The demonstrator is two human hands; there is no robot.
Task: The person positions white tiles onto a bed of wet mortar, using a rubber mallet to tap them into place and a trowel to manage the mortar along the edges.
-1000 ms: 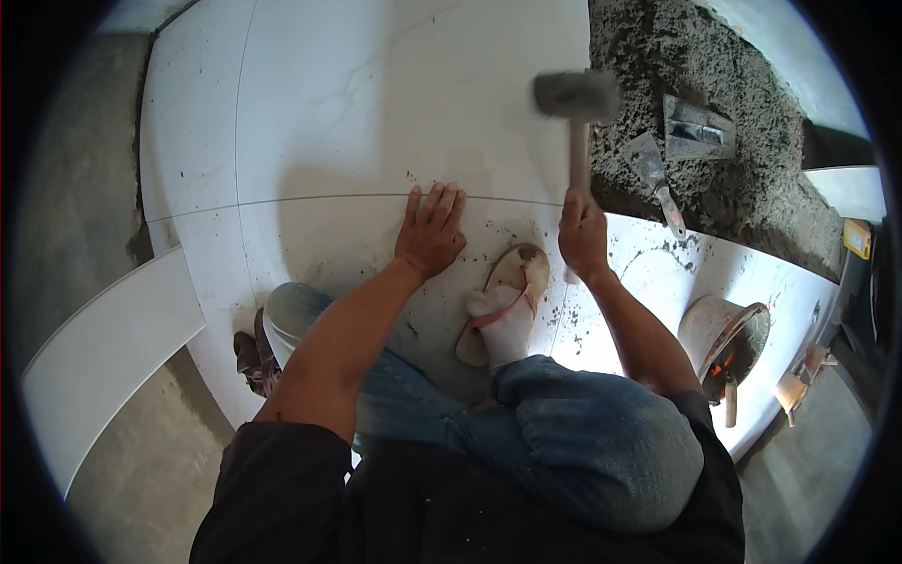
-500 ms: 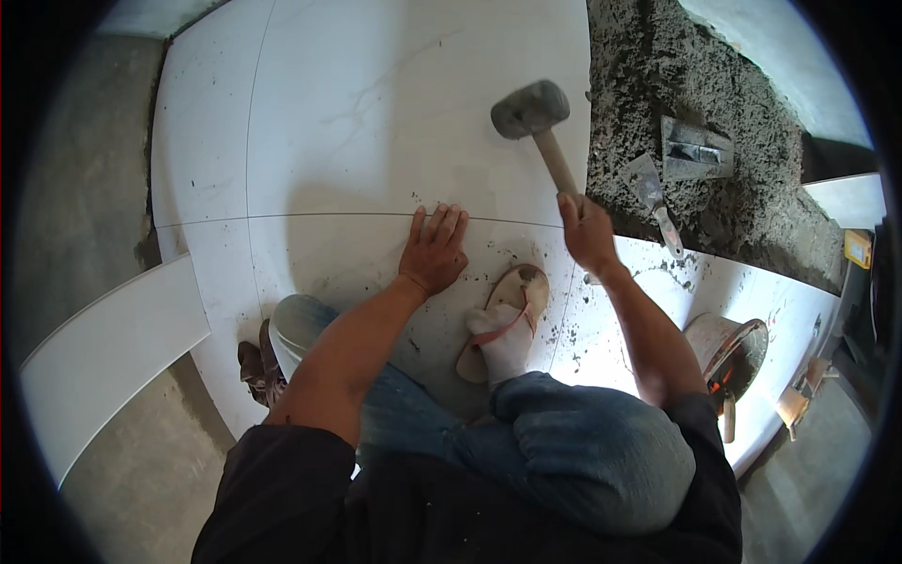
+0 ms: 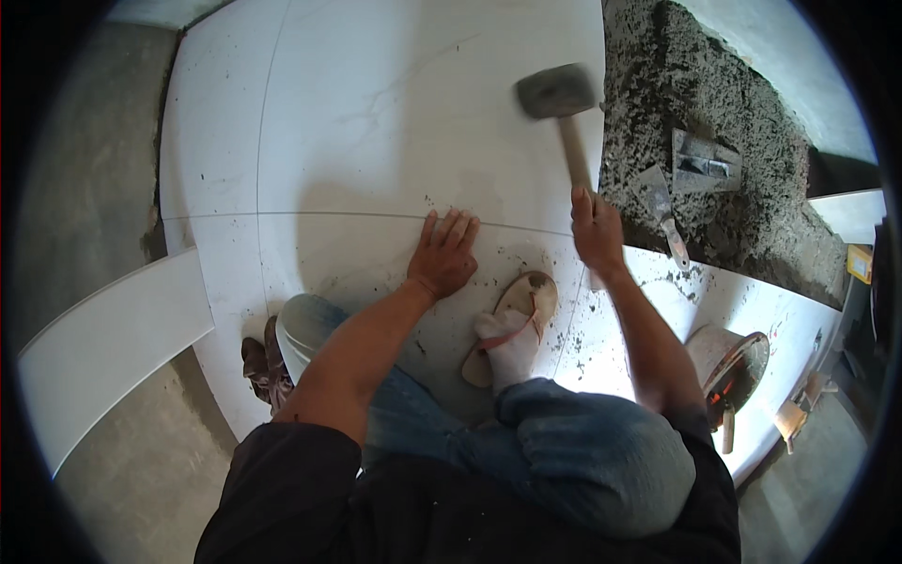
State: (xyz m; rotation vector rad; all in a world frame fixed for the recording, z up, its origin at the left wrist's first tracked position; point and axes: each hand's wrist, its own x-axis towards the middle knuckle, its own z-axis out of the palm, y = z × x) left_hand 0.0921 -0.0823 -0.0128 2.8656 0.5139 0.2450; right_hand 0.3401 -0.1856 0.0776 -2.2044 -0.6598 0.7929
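My left hand (image 3: 446,249) rests with fingers spread on a white floor tile (image 3: 366,113), its fingertips at a thin joint between tiles. My right hand (image 3: 597,235) grips the wooden handle of a dark-headed rubber mallet (image 3: 554,91); the slightly blurred head is over the upper tile, close to its right edge. Right of that edge lies rough wet mortar (image 3: 714,85), with a flat trowel (image 3: 705,162) and a putty knife (image 3: 667,207) on it. My sandalled foot (image 3: 507,343) is on the tile between my forearms.
At right stand a bucket (image 3: 728,362) with tools inside and a wooden-looking tool (image 3: 791,420) near the tile edge. A loose white board or tile (image 3: 113,348) lies at left over bare concrete (image 3: 141,470). Dark shoes (image 3: 263,371) are beside my left knee. Walls border the work area.
The mallet has swung down and leftward, then back up and to the right. My left hand appears slightly lower and further right in the view, along with the surroundings.
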